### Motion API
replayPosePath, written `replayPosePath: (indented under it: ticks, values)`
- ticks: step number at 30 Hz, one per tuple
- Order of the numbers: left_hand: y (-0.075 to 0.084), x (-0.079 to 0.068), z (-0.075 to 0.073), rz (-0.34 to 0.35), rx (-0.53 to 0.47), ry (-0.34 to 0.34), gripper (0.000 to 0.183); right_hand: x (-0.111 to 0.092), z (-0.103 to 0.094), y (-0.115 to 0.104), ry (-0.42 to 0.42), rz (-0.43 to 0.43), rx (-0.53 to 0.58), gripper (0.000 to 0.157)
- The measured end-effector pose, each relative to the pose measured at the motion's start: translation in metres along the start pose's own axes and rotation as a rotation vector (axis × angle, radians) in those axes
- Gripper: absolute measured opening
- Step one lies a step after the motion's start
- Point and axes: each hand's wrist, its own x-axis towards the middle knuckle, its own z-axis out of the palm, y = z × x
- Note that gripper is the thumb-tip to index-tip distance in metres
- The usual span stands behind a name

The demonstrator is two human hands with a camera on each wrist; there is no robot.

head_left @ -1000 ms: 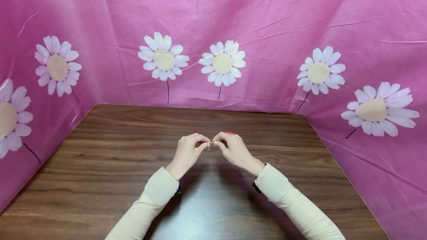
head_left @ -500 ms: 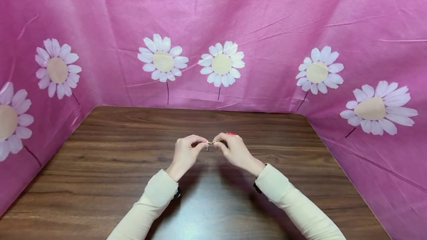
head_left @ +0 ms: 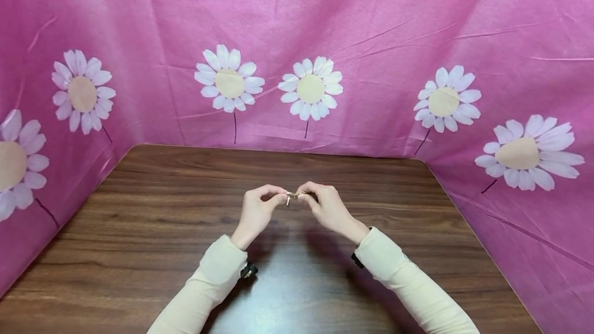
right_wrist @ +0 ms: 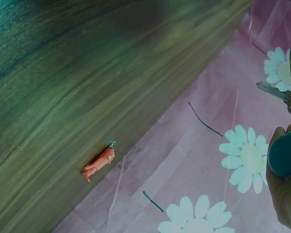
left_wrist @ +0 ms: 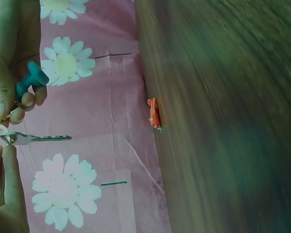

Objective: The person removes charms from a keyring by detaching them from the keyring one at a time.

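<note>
Over the middle of the table, my left hand [head_left: 257,207] pinches a small metal key [left_wrist: 48,138] at its bow, between thumb and fingertips. The key's blade sticks out from the fingers. Facing it, my right hand [head_left: 327,207] pinches a gold-coloured key ring [head_left: 292,196] and its short chain. A teal charm [left_wrist: 31,80] with a rounded end hangs in the right hand's fingers. In the right wrist view, this charm's flat round end [right_wrist: 283,155] shows against the palm. The two hands' fingertips are a small gap apart, with ring and key between them.
An orange figure-shaped charm [right_wrist: 99,164] with a small metal link lies on the wooden table [head_left: 162,251] near its far edge. A pink cloth [head_left: 362,14] with printed daisies hangs around the back and sides. Dark straps [head_left: 248,270] sit at both wrists.
My left fingertips have drawn slightly left and up from the right ones, so more of the ring and key shows between them. My right hand has stayed nearly still.
</note>
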Motion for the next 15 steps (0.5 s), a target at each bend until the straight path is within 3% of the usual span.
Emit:
replayPosePath:
  ticks: [5,11,15]
  values:
    - [-0.001,0.000,0.002,-0.010,-0.018,0.012,0.010,0.000,0.000,0.001,0.006,-0.009,-0.017,0.003]
    - [-0.008,-0.002,0.002,0.036,0.035,-0.017,0.007,-0.003,0.001,0.004,-0.015,0.019,-0.020,0.003]
    - [-0.007,-0.002,0.002,0.031,0.074,-0.045,0.006,-0.003,0.000,0.006,-0.027,0.058,-0.003,0.004]
